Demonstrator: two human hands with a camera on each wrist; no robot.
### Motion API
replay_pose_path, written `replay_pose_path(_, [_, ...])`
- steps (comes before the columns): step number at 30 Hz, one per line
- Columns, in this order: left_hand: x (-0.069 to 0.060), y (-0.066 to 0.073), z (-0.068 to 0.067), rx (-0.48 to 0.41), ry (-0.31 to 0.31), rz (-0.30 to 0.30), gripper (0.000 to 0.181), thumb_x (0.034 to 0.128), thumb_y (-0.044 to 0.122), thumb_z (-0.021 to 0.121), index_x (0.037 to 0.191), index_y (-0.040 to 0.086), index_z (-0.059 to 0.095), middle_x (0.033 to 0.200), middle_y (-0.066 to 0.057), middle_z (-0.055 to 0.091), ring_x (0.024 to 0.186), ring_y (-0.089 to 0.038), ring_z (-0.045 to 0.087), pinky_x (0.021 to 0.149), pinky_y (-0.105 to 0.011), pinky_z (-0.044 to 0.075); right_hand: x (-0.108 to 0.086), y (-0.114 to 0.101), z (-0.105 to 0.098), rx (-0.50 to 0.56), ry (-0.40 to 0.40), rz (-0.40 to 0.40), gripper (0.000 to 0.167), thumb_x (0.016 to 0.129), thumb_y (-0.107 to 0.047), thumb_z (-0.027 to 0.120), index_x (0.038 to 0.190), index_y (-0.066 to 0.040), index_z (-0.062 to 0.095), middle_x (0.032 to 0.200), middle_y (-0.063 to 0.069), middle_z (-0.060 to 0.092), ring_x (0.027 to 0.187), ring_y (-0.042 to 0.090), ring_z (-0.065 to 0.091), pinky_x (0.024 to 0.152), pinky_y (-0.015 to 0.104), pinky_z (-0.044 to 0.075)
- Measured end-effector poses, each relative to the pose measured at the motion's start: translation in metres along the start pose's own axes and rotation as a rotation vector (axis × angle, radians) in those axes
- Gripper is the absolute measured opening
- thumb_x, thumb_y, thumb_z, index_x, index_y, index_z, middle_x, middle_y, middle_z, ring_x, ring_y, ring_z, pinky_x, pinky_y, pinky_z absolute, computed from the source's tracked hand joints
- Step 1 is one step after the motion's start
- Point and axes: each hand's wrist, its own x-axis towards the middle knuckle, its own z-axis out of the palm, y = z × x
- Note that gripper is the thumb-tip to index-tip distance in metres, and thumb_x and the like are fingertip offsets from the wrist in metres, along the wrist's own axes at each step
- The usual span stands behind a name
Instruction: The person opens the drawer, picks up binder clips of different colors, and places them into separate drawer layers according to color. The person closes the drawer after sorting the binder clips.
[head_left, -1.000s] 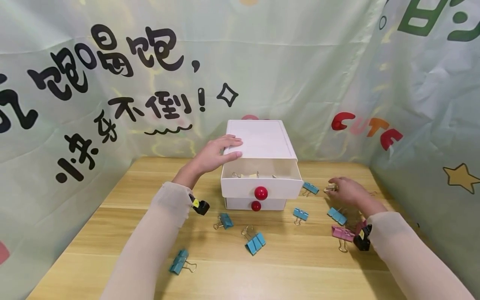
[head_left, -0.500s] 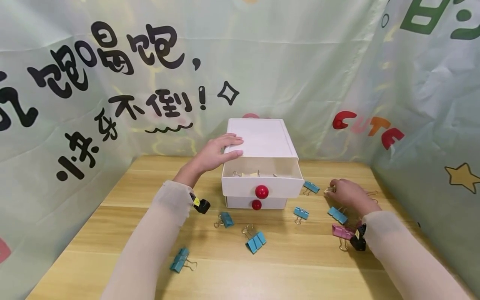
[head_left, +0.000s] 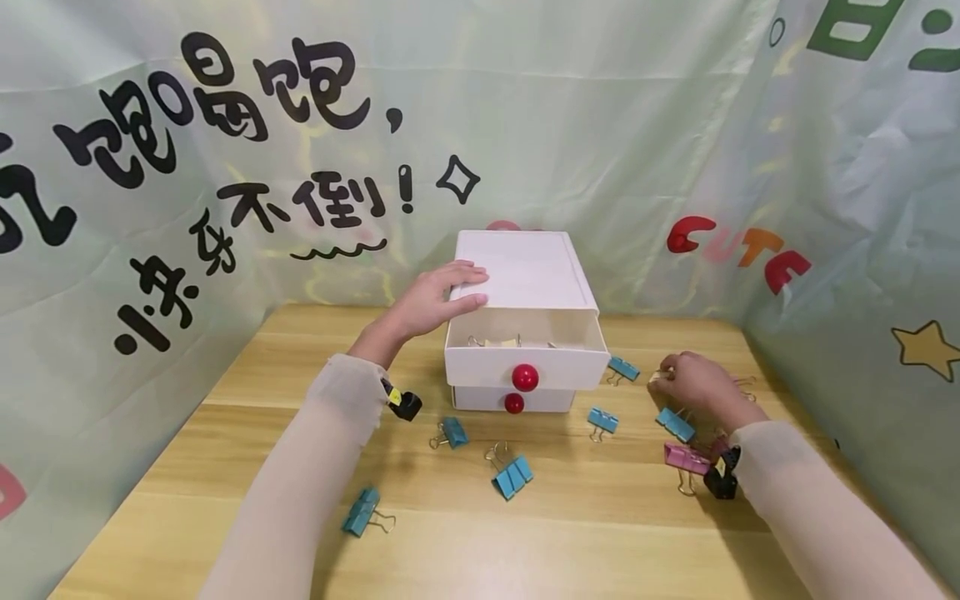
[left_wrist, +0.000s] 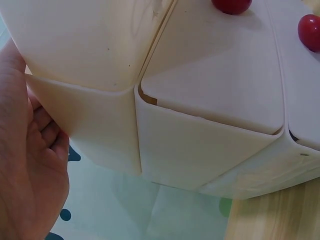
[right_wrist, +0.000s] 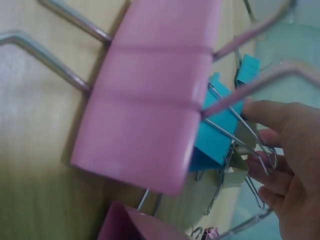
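Note:
My left hand point(head_left: 438, 300) rests on the top left edge of a white two-drawer box point(head_left: 536, 267), fingers laid over the lid. In the left wrist view that hand point(left_wrist: 35, 165) lies along the box's wall. The upper drawer point(head_left: 483, 367) is pulled out and shows several clips, only partly visible. To the right, my right hand point(head_left: 697, 383) pinches a cream binder clip point(head_left: 657, 377) low over the table. A blue binder clip point(head_left: 675, 424) and a pink binder clip point(head_left: 686, 458) lie just nearer. In the right wrist view, a large pink clip point(right_wrist: 150, 95) partly blocks the hand's work.
More blue binder clips lie about the table: one front left point(head_left: 362, 512), others before the box point(head_left: 513, 477), and one by its right side point(head_left: 623, 367). The lower drawer point(head_left: 480, 398) is closed. Printed cloth point(head_left: 600, 150) hangs behind the wooden table point(head_left: 225, 467).
The head view has tilted slightly, so the scene sits a little higher. My right hand stays at the cream binder clip with only slight movement. My left hand keeps its place on the box.

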Motion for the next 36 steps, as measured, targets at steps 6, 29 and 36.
replay_pose_path(6, [0.001, 0.001, -0.001, -0.003, -0.002, -0.003, 0.052, 0.0945, 0.046, 0.059, 0.137, 0.014, 0.059, 0.146, 0.002, 0.049, 0.141, -0.013, 0.031, 0.117, -0.037, 0.020, -0.002, -0.003, -0.007, 0.015, 0.039, -0.012, 0.050, 0.095, -0.035, 0.063, 0.121, 0.009, 0.061, 0.116, 0.030, 0.062, 0.103, 0.047, 0.058, 0.086, 0.062, 0.046])
replay_pose_path(29, [0.000, 0.002, -0.001, -0.005, -0.003, 0.001, 0.053, 0.0941, 0.045, 0.060, 0.136, 0.013, 0.059, 0.147, -0.001, 0.048, 0.142, -0.016, 0.031, 0.117, -0.038, 0.020, -0.015, -0.032, -0.046, 0.120, 0.196, -0.087, 0.061, 0.096, -0.048, 0.058, 0.127, 0.003, 0.062, 0.126, 0.027, 0.059, 0.116, 0.047, 0.052, 0.094, 0.064, 0.041])
replay_pose_path(36, [0.001, 0.001, 0.000, -0.003, 0.012, 0.013, 0.052, 0.0943, 0.043, 0.060, 0.135, 0.011, 0.060, 0.146, -0.002, 0.049, 0.141, -0.018, 0.033, 0.117, -0.038, 0.021, -0.019, -0.048, -0.059, 0.147, 0.233, -0.144, 0.056, 0.095, -0.047, 0.060, 0.129, -0.002, 0.063, 0.129, 0.025, 0.059, 0.120, 0.047, 0.050, 0.094, 0.065, 0.040])
